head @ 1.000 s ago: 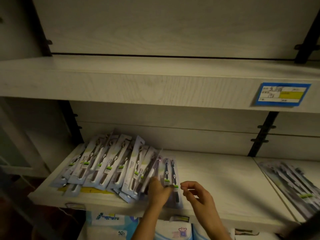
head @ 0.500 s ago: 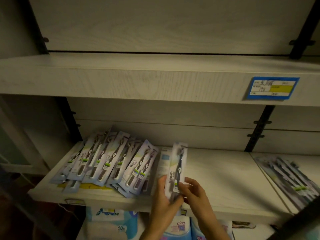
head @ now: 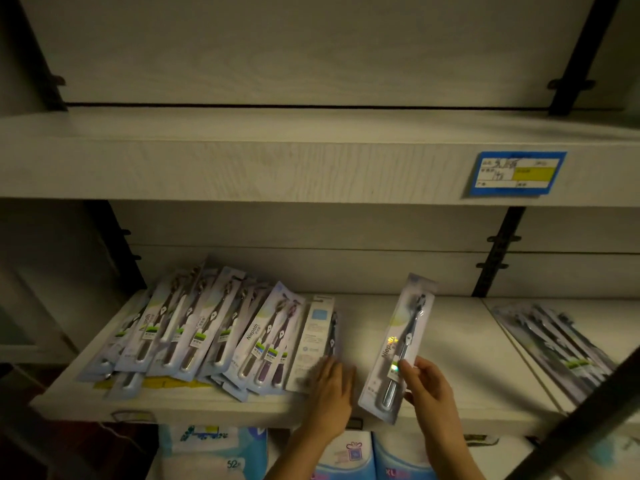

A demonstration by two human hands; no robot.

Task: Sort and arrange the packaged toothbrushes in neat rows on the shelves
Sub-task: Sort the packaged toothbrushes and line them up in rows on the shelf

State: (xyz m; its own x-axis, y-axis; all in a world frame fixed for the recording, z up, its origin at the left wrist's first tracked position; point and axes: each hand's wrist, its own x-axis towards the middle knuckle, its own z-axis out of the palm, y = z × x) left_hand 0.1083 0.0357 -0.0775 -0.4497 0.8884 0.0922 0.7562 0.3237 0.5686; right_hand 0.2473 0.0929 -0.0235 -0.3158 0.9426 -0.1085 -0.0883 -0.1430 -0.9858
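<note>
Sorting: right hand (head: 427, 386) pinches one toothbrush pack (head: 403, 337), raised right of pile (head: 194, 330). Left hand (head: 330, 393), flat, presses end pack (head: 313, 337). Next: lay held pack square to shelf (head: 460, 344) front edge.

On lower shelf (head: 450, 341), left end: toothbrush packs (head: 194, 327) fanned, overlapping, tops leaning right. Flipped pack (head: 313, 341), back up, at fan's right edge. Single pack (head: 403, 341) tilted, pinched by right hand (head: 427, 386). Another bunch (head: 550, 348) far right, blurry.

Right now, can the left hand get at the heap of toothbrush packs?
Probably yes. The left hand looks free and lies at the right edge of the heap, nothing between them; the right hand holds a single pack.
</note>
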